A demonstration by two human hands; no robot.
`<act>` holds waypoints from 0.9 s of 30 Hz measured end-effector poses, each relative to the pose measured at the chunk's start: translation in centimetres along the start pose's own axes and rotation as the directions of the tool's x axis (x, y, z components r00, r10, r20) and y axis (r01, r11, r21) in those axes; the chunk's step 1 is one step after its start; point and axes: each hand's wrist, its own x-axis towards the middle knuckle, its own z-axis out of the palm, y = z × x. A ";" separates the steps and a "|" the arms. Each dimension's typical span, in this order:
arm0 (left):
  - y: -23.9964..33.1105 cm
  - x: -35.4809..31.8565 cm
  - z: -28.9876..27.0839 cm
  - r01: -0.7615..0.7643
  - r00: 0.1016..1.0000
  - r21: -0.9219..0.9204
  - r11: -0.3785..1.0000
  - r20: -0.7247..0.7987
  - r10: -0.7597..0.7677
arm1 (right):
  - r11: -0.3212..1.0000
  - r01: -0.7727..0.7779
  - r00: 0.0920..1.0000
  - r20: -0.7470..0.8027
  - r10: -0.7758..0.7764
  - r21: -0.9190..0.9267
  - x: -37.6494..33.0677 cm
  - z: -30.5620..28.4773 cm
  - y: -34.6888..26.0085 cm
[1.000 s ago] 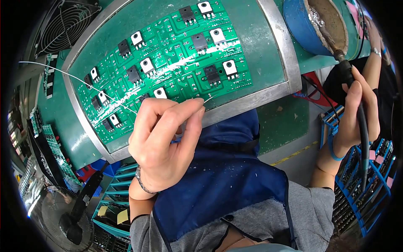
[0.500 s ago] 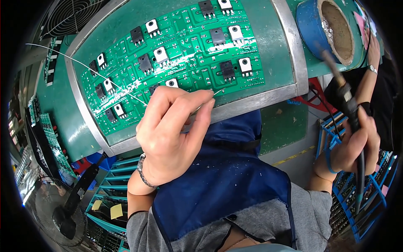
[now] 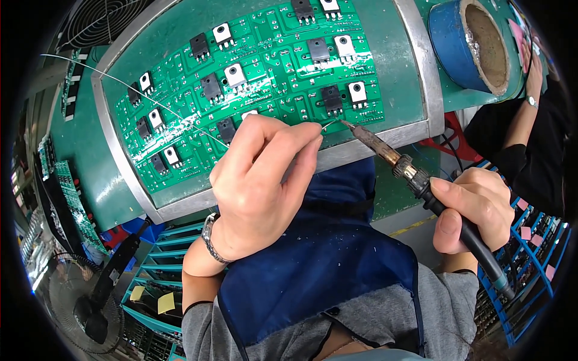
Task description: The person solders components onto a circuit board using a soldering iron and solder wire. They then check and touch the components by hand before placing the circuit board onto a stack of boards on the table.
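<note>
Left hand (image 3: 265,171) pinches likely soft wire (image 3: 138,92) toward near-right corner of circuit board (image 3: 274,67), right hand (image 3: 478,207) grips soldering iron (image 3: 385,151) by handle (image 3: 481,256), probably safest.

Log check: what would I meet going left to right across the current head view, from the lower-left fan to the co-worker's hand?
Fan → left hand → soldering iron's tip → right hand → co-worker's hand.
</note>
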 end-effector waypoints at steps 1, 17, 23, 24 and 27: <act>0.0 0.0 0.1 -0.004 1.000 0.002 1.000 -0.002 0.004 | 1.000 -0.001 1.000 0.001 0.001 0.000 0.0 0.1 0.0; 0.0 0.0 -0.1 -0.027 0.999 0.033 0.999 -0.020 0.028 | 1.000 0.010 1.000 0.028 -0.011 0.015 0.2 0.2 0.2; 0.2 -0.2 -1.4 -0.001 1.000 0.006 1.000 -0.004 0.001 | 0.998 -0.032 0.994 -0.109 0.026 -0.047 -0.6 -0.9 0.0; 0.6 -0.1 -2.0 -0.006 1.000 0.007 1.000 -0.009 0.006 | 0.995 -0.065 0.988 -0.143 0.055 -0.069 -0.7 -1.7 -0.3; 1.0 -0.6 -3.7 0.106 0.991 -0.099 0.989 0.089 -0.097 | 0.929 -0.348 0.808 -0.543 0.228 -0.128 -1.9 -1.4 0.2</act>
